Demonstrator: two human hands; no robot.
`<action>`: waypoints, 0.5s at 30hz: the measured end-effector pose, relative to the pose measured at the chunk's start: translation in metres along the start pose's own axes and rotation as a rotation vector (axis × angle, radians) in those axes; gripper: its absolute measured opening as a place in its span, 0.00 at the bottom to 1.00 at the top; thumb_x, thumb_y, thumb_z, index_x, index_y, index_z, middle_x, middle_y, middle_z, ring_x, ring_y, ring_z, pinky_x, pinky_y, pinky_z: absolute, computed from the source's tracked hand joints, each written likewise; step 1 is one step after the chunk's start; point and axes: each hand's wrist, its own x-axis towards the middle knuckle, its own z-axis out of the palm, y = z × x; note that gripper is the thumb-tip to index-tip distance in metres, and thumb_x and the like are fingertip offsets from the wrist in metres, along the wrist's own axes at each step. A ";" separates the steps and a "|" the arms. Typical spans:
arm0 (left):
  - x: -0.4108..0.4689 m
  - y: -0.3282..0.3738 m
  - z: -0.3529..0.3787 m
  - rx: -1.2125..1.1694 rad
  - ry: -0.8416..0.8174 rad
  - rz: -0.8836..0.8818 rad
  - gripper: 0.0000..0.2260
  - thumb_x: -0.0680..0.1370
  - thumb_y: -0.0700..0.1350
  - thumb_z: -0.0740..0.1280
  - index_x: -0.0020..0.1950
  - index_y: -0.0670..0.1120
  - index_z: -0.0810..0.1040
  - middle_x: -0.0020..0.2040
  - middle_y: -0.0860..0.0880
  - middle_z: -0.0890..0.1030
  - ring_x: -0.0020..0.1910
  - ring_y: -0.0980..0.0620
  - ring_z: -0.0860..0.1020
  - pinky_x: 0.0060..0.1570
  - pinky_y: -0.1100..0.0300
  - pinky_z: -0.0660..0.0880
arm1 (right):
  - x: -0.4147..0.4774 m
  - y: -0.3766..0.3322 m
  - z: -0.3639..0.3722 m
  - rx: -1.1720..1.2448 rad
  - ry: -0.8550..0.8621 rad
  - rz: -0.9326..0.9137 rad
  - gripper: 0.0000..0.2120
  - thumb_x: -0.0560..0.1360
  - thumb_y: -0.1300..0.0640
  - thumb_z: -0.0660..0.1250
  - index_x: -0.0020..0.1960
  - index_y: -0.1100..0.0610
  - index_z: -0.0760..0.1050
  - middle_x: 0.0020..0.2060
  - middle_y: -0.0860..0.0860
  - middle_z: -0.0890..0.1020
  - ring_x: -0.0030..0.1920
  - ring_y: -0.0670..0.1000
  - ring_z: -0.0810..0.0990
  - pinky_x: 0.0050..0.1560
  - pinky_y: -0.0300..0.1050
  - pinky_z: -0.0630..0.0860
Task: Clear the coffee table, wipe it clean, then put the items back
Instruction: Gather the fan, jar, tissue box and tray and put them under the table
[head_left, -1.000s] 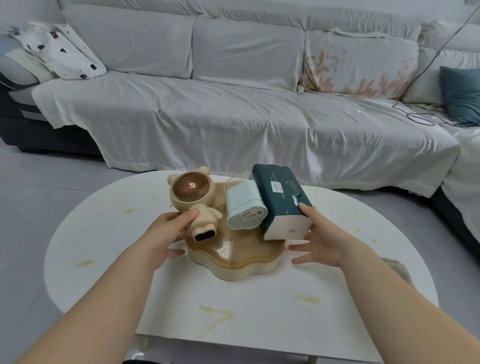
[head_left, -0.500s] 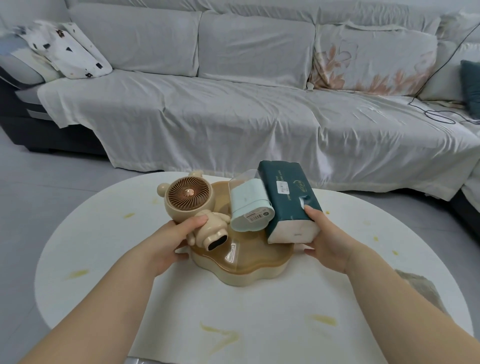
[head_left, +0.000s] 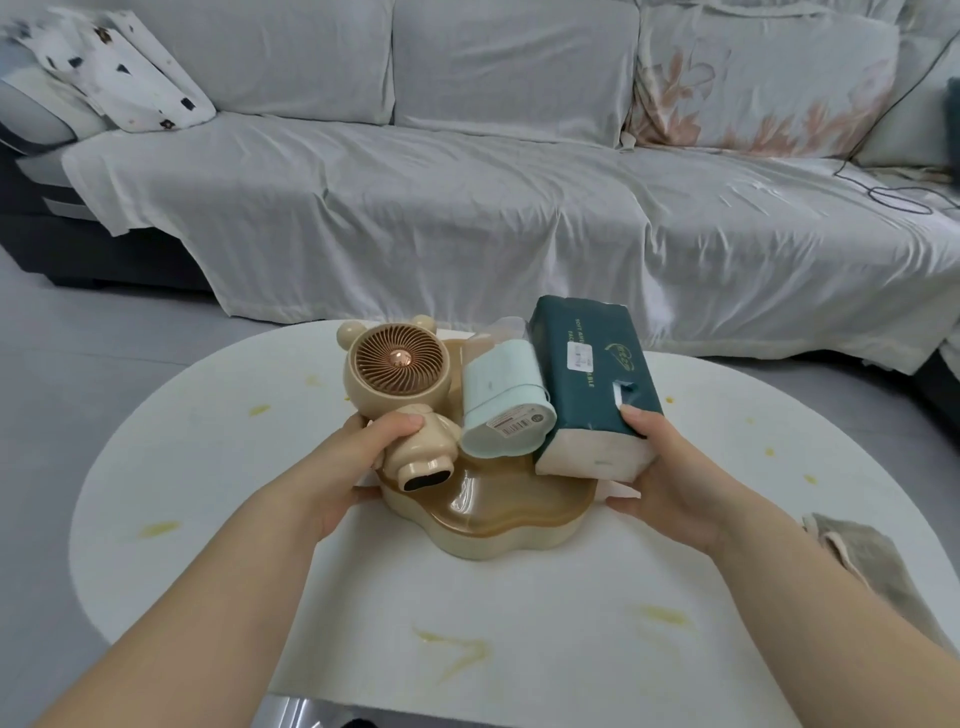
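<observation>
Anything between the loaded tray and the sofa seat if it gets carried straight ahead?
Nothing visible. Both hands, left hand and right hand, grip the beige cloud-shaped tray; the white-sheeted sofa seat directly beyond looks bare.

Left hand: forearm reaching forward, fingers curled in a grip, thumb on top | Right hand: forearm reaching forward, thumb up, fingers wrapped underneath, gripping

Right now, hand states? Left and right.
Left hand: closed on the tray edge, thumb pressing the bear fan.
Right hand: closed on the tray edge, thumb on the tissue pack.
</observation>
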 end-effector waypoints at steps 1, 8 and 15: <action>-0.003 -0.001 0.000 0.007 -0.006 0.004 0.07 0.74 0.49 0.62 0.50 0.51 0.74 0.43 0.51 0.79 0.41 0.56 0.77 0.37 0.59 0.71 | -0.005 0.003 0.000 -0.007 0.005 0.004 0.19 0.59 0.42 0.64 0.50 0.42 0.75 0.41 0.41 0.86 0.41 0.42 0.83 0.50 0.47 0.73; -0.054 -0.004 -0.006 0.066 0.012 0.056 0.05 0.73 0.53 0.62 0.45 0.54 0.75 0.43 0.52 0.78 0.43 0.56 0.75 0.41 0.57 0.70 | -0.057 0.010 0.018 0.025 0.079 -0.002 0.10 0.71 0.44 0.60 0.51 0.41 0.74 0.48 0.43 0.82 0.54 0.46 0.75 0.62 0.62 0.62; -0.168 -0.009 -0.021 0.096 0.054 0.064 0.05 0.72 0.53 0.63 0.44 0.53 0.76 0.42 0.52 0.79 0.44 0.56 0.75 0.42 0.56 0.71 | -0.150 0.020 0.050 0.030 0.029 -0.005 0.20 0.69 0.44 0.62 0.60 0.45 0.69 0.47 0.48 0.78 0.51 0.49 0.74 0.65 0.68 0.59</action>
